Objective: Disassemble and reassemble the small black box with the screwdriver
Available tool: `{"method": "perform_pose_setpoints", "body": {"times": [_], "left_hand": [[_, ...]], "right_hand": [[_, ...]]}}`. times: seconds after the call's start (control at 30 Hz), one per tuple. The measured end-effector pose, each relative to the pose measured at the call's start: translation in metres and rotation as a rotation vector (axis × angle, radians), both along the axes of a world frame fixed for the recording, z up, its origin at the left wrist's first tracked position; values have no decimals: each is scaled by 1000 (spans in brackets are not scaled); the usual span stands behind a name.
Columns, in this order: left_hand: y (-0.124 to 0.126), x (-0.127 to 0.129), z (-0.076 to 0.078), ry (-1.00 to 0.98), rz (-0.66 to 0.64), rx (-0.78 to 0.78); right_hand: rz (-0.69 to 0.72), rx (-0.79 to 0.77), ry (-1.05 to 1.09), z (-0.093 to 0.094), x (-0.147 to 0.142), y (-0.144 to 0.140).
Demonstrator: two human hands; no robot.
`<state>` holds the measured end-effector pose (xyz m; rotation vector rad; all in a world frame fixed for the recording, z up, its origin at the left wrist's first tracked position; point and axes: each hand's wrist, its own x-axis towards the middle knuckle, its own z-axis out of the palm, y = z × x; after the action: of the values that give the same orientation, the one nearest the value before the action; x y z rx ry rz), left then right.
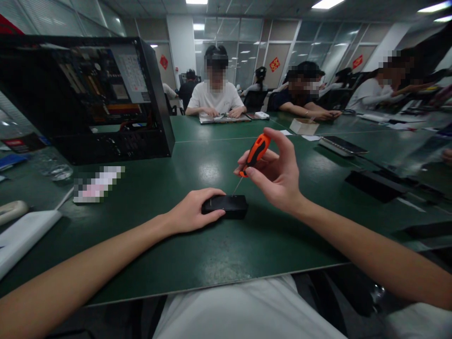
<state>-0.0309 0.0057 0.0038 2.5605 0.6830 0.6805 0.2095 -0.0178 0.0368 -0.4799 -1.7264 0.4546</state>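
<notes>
A small black rectangular box [236,207] lies flat on the green table, close to its front edge. My left hand [192,210] grips the box's left end, thumb on the near side and fingers on the far side. In my right hand [277,172] is an orange and black screwdriver [259,149], held tilted between the thumb and fingers. Its thin shaft slants down to the box's top face, and the tip appears to touch there. Whether the tip sits in a screw is too small to tell.
An open black computer case [155,103] stands at the left rear. A white power strip [30,235] lies at the left edge. To the right are a phone-like black slab [344,145], a black object [376,183] and a small cardboard box [304,126]. Several people sit across the table.
</notes>
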Motion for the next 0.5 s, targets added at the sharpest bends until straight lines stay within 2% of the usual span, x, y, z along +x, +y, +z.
{"method": "perform_pose_setpoints", "body": {"times": [0.2,0.5], "left_hand": [[-4,2,2,9,-19,-5],[-4,2,0,-5,-28,-7]], "right_hand": [[103,-9,-7,-7,-7,-6],[111,-30,-70,-7,-10,-13]]}}
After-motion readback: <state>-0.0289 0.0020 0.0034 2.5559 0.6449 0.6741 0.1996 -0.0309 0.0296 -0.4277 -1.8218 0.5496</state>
